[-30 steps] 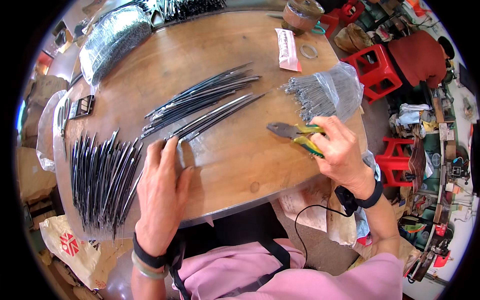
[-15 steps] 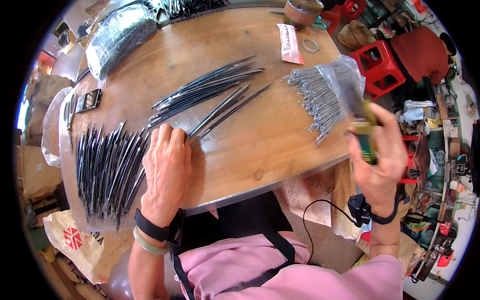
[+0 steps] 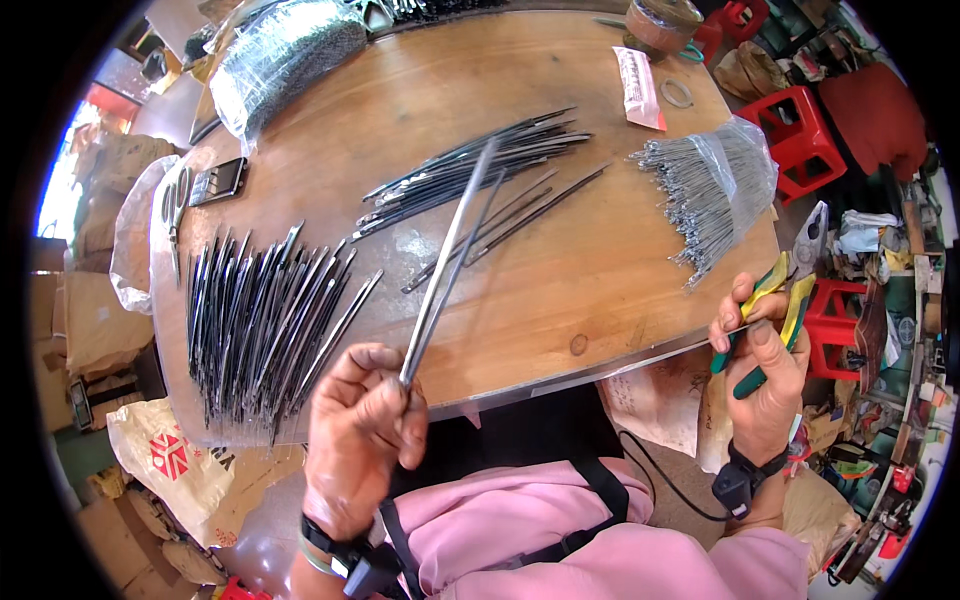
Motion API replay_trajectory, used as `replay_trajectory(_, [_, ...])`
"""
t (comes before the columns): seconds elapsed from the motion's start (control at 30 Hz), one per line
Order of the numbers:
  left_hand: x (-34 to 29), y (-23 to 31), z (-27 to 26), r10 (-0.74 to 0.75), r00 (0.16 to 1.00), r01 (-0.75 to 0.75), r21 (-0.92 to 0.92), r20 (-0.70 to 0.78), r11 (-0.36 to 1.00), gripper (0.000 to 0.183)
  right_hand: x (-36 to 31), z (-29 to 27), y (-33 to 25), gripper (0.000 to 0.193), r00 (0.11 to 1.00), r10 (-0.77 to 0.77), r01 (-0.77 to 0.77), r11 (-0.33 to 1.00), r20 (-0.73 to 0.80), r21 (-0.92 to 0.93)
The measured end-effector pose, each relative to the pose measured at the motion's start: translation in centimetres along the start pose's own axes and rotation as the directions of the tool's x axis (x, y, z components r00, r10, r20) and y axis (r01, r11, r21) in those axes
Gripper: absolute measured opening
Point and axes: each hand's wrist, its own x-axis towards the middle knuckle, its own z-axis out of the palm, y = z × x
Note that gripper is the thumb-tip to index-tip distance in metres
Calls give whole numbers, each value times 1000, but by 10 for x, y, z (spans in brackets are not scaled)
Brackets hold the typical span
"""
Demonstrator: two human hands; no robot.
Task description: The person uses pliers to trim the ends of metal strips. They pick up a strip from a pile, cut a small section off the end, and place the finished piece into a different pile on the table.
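Note:
My left hand [image 3: 365,425], above the table's near edge, pinches two long, thin, shiny strips [image 3: 450,257] that slant upward and away. In my right hand [image 3: 765,365], beyond the table's near right side, are pliers [image 3: 797,272] with yellow and green handles. Their handles are spread apart, and a thin wire-like piece seems to lie between thumb and fingers. Dark strips of a similar kind form a large pile [image 3: 262,330] at the left. A second pile [image 3: 470,165] lies mid-table, with a few loose strips [image 3: 535,213] nearer me.
Thin grey wires [image 3: 690,190] lie partly wrapped in clear plastic on the wooden table [image 3: 540,310]. Scissors [image 3: 175,215], a black-framed case [image 3: 218,182] and a filled plastic bag [image 3: 290,70] are at left. A pink-white packet [image 3: 638,88], tape roll [image 3: 663,25] and red stool [image 3: 800,140] stand right.
My left hand has lifted from the table with two strips, toward me. My right hand has come down from beside the wires, and the pliers now point away with handles spread. The view has shifted.

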Motion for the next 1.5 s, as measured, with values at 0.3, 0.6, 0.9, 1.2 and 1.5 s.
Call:
replay_trajectory(0.3, [-11, -44, 1, -193, 937, 250, -175, 290, 952, 21, 1, 34, 2, 20, 988, -27, 19, 998, 149, 57])
replay_trajectory(0.6, [-18, -51, 4, -63, 990, 25, 283, 127, 959, 11, 1, 26, 10, 21, 925, 44, 131, 896, 379, -425])
replay_trajectory(0.9, [-10, -46, 4, -309, 931, 159, 543, 197, 825, 10, 16, 62, 17, 24, 636, 69, 700, 368, 769, -612])
replay_trajectory(1.2, [-10, -39, 7, -389, 908, 239, 572, 156, 785, 14, 13, 58, 29, 18, 634, 106, 673, 414, 766, -614])
replay_trajectory(1.5, [7, -25, 12, -337, 870, 208, 353, 359, 912, 25, 11, 66, 20, 18, 617, 66, 696, 419, 784, -583])
